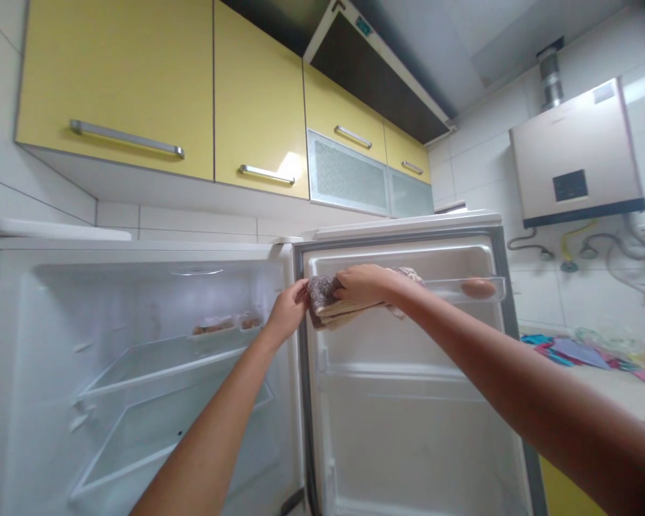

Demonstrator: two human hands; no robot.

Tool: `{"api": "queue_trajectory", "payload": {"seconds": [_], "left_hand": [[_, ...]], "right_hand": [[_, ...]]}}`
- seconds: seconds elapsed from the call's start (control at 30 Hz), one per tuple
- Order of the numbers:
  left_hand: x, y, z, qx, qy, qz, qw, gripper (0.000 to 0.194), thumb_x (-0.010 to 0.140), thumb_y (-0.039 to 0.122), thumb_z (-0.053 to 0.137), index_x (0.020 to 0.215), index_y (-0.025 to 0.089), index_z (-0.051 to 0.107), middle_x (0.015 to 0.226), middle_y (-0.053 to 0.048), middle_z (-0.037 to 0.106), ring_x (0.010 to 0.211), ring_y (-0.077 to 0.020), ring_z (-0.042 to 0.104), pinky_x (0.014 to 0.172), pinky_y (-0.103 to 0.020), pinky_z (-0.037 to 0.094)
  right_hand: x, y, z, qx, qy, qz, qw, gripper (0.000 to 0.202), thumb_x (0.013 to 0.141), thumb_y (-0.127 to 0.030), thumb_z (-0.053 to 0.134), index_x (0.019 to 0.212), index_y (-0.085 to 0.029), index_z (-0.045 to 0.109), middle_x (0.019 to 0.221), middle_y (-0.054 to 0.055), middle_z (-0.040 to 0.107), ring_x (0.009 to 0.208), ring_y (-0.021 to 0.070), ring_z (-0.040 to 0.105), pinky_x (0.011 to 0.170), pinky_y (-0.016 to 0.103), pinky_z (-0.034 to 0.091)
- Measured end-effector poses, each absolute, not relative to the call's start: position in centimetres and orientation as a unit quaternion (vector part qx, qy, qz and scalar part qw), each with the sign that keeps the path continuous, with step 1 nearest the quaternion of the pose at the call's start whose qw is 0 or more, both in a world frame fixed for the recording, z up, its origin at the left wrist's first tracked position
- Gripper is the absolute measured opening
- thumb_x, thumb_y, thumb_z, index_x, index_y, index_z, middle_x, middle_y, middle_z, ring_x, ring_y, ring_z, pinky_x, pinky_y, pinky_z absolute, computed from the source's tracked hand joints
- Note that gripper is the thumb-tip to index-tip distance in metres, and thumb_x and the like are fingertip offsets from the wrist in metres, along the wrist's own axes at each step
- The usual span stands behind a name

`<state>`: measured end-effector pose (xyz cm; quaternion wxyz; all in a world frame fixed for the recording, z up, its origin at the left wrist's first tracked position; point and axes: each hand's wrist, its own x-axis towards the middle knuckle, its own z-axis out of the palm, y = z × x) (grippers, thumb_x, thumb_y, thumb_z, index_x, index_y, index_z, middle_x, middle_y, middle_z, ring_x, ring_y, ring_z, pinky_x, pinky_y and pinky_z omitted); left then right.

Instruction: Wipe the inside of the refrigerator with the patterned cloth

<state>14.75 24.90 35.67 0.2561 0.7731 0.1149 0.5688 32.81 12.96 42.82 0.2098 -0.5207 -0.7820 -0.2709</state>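
Note:
A fridge stands open, its door (403,444) swung out to the right of the lit interior (140,301). My right hand (362,284) is closed on a folded grey and cream cloth (327,309) at the left end of the door's top shelf (441,288). My left hand (289,309) is at the hinge-side edge of the door, by the cloth's left end; its fingertips are partly hidden and I cannot tell whether they grip anything. A brownish round item (478,287) sits at the right end of that door shelf.
Small food containers (215,326) rest on the upper glass shelf (155,358) inside. Yellow cabinets (140,79) hang above the fridge. On the right wall is a water heater (575,154), above a counter (618,394) with colourful cloths (580,352).

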Motion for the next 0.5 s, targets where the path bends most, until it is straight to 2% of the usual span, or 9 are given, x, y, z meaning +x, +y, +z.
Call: {"api": "queue_trajectory", "payload": {"seconds": [0.1, 0.27, 0.33, 0.4, 0.5], "left_hand": [[14.5, 25.2, 35.5, 0.784, 0.103, 0.56, 0.248, 0.041, 0.079, 0.041, 0.068, 0.114, 0.019, 0.067, 0.117, -0.01, 0.074, 0.106, -0.0234, 0.068, 0.1, -0.041, 0.052], [14.6, 25.3, 35.1, 0.783, 0.142, 0.581, 0.173, 0.035, 0.084, 0.041, 0.064, 0.113, 0.022, 0.068, 0.125, -0.009, 0.069, 0.121, -0.0238, 0.06, 0.108, -0.039, 0.046], [14.8, 25.3, 34.8, 0.789, 0.136, 0.579, 0.153, 0.031, 0.087, 0.042, 0.062, 0.111, 0.023, 0.068, 0.126, -0.009, 0.066, 0.123, -0.0224, 0.059, 0.108, -0.037, 0.044], [15.0, 25.5, 34.5, 0.793, 0.117, 0.581, 0.144, 0.03, 0.089, 0.043, 0.06, 0.109, 0.023, 0.068, 0.126, -0.009, 0.064, 0.123, -0.0216, 0.058, 0.109, -0.036, 0.043], [15.2, 25.9, 34.1, 0.79, 0.103, 0.587, 0.143, 0.03, 0.09, 0.045, 0.059, 0.11, 0.023, 0.066, 0.125, -0.009, 0.063, 0.122, -0.0219, 0.058, 0.109, -0.038, 0.043]], "right_hand": [[32.1, 13.4, 42.6, -0.535, -0.784, -0.262, 0.177, 0.04, 0.093, -0.048, 0.06, 0.118, -0.017, 0.063, 0.12, 0.006, 0.066, 0.104, 0.0228, 0.065, 0.089, 0.042, 0.057], [36.1, 12.0, 43.3, -0.562, -0.78, -0.251, 0.111, 0.038, 0.089, -0.052, 0.057, 0.104, -0.021, 0.071, 0.093, 0.008, 0.075, 0.076, 0.023, 0.067, 0.066, 0.033, 0.047], [38.5, 11.2, 43.7, -0.556, -0.791, -0.239, 0.091, 0.033, 0.088, -0.047, 0.056, 0.101, -0.021, 0.071, 0.092, 0.008, 0.076, 0.075, 0.0215, 0.065, 0.064, 0.03, 0.044], [40.3, 10.7, 44.1, -0.533, -0.803, -0.238, 0.12, 0.028, 0.085, -0.041, 0.058, 0.102, -0.021, 0.07, 0.094, 0.006, 0.075, 0.08, 0.0204, 0.065, 0.069, 0.029, 0.045], [40.8, 10.5, 45.3, -0.479, -0.786, -0.298, 0.253, 0.028, 0.083, -0.037, 0.061, 0.104, -0.02, 0.069, 0.096, 0.005, 0.073, 0.087, 0.0212, 0.065, 0.077, 0.031, 0.047]]}}
